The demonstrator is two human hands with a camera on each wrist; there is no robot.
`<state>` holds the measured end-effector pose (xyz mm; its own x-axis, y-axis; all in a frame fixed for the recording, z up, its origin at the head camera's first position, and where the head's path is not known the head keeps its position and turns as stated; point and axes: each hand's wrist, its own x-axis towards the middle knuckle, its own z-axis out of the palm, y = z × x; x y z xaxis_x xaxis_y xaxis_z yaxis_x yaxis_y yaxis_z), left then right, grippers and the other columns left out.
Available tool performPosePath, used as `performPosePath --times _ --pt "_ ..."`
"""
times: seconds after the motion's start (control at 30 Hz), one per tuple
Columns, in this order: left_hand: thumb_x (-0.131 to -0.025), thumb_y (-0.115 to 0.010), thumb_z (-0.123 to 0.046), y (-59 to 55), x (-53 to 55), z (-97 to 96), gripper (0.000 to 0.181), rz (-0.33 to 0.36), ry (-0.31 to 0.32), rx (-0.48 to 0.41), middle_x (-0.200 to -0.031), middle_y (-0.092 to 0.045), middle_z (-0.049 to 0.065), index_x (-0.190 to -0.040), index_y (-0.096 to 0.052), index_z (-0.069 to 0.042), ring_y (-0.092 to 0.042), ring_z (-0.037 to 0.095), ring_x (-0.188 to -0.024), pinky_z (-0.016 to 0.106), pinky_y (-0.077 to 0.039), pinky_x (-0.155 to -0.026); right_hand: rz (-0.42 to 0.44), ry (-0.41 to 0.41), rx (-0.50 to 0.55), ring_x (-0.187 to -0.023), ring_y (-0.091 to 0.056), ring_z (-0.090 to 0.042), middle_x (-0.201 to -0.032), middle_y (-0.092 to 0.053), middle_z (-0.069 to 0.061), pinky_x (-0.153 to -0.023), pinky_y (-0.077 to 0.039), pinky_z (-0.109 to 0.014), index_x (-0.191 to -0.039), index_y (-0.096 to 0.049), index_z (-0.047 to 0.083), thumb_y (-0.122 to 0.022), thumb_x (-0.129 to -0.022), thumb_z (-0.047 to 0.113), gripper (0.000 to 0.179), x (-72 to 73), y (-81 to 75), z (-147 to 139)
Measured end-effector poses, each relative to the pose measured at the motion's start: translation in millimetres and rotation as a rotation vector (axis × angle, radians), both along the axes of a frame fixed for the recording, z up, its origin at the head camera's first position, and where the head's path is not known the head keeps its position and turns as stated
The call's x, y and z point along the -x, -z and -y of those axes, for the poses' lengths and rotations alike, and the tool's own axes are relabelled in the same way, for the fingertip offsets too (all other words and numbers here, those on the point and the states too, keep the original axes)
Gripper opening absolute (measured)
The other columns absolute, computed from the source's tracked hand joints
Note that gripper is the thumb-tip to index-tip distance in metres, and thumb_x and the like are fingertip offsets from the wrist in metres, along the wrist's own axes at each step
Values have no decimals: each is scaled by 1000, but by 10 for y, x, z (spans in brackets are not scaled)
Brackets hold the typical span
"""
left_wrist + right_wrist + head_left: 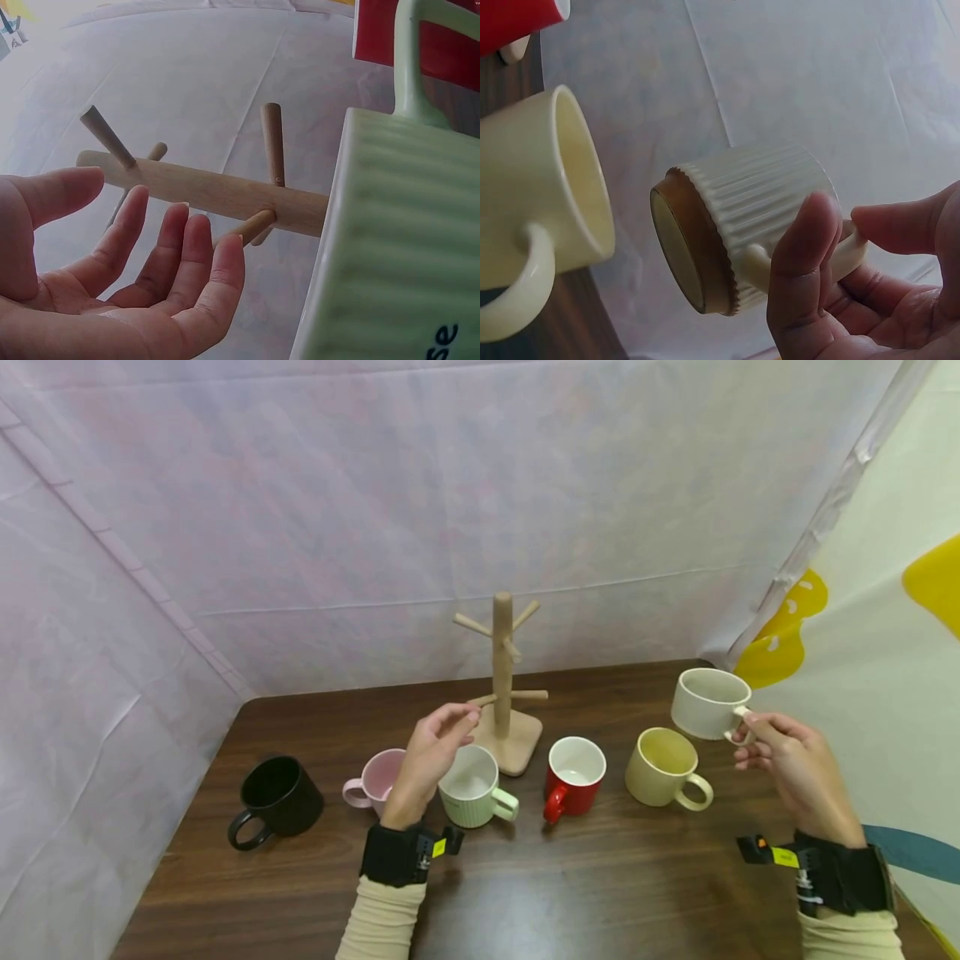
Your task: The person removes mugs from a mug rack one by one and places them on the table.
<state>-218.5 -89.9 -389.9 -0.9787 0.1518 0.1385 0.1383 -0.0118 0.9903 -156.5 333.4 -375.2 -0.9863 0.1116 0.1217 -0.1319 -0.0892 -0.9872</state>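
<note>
My right hand [798, 760] pinches the handle of a white ribbed mug [708, 703] between thumb and fingers. In the right wrist view this mug [742, 217] is lifted and tilted, its brown base facing left. My left hand [431, 756] holds nothing; its fingers [195, 262] are loosely bent near the lower pegs of a wooden mug tree [502, 668]. All visible pegs are bare. A light green ribbed mug [468, 789] stands right beside the left hand. Behind that wrist, a pink mug [367, 781] is partly hidden.
On the brown wooden table [510, 893] stand a black mug [281, 797] at the left, a red mug [576, 777] right of the tree, and a yellow mug [660, 768] close to the lifted one. A pale cloth wall [375, 527] rises behind the table's back edge.
</note>
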Motion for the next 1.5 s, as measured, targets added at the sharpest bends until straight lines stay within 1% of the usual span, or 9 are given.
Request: performPosePath --times 0.07,0.2,0.47,0.63,0.73,0.9,1.07,1.3,1.5 --pt "-91 -62 -23 2 0 0 32 4 3 -3 -125 -57 24 -109 -62 3 -52 36 -113 49 -46 -97 9 13 2 -62 -63 -15 -79 -63 -1 -55 -57 -23 -98 -65 1 -57 -94 19 21 -2 18 -24" --pt "-91 -62 -24 0 3 -2 32 20 9 -7 -125 -57 22 -110 -62 2 -52 35 -113 51 -44 -98 22 31 1 -61 -63 -15 -77 -64 -1 -54 -57 -23 -95 -66 2 -57 -93 19 19 -19 69 -86" --pt "-90 -63 -25 3 11 6 29 32 5 -2 -126 -58 19 -109 -64 -2 -52 34 -113 51 -44 -98 59 73 -71 -60 -64 -14 -76 -64 1 -54 -57 -23 -91 -66 3 -57 -93 23 22 -61 171 -203" --pt "-91 -62 -24 11 15 10 30 36 1 2 -127 -57 22 -109 -63 -1 -53 32 -112 50 -44 -98 99 93 -94 -61 -64 -14 -75 -64 2 -54 -57 -24 -91 -67 3 -58 -93 27 26 -60 216 -246" --pt "-91 -62 -24 19 22 9 30 35 -5 3 -126 -57 22 -109 -63 0 -54 30 -111 50 -44 -98 101 82 -83 -60 -65 -14 -75 -65 3 -53 -57 -24 -91 -66 3 -57 -93 26 25 -60 250 -260" --pt "-90 -63 -24 28 25 10 29 34 -16 8 -121 -61 15 -107 -64 -1 -55 28 -110 49 -45 -97 103 63 -45 -60 -66 -15 -74 -67 2 -53 -58 -24 -91 -66 3 -57 -93 24 23 -66 313 -278" --pt "-90 -63 -26 32 28 16 29 34 -14 7 -119 -62 13 -108 -64 -2 -54 32 -112 50 -45 -97 113 54 -3 -61 -67 -16 -74 -67 0 -55 -58 -26 -90 -66 3 -56 -94 22 22 -77 360 -318" --pt "-90 -63 -28 37 31 22 32 44 -10 17 -120 -62 12 -109 -64 -3 -55 26 -112 49 -45 -97 177 79 -39 -63 -67 -16 -75 -66 2 -56 -58 -25 -90 -64 3 -57 -93 28 26 -85 421 -363" --pt "-90 -63 -28 31 32 18 32 52 -5 24 -123 -60 15 -109 -64 -3 -54 27 -112 49 -45 -97 185 80 -38 -62 -67 -17 -74 -65 2 -56 -58 -25 -87 -64 3 -56 -93 27 26 -81 490 -381"
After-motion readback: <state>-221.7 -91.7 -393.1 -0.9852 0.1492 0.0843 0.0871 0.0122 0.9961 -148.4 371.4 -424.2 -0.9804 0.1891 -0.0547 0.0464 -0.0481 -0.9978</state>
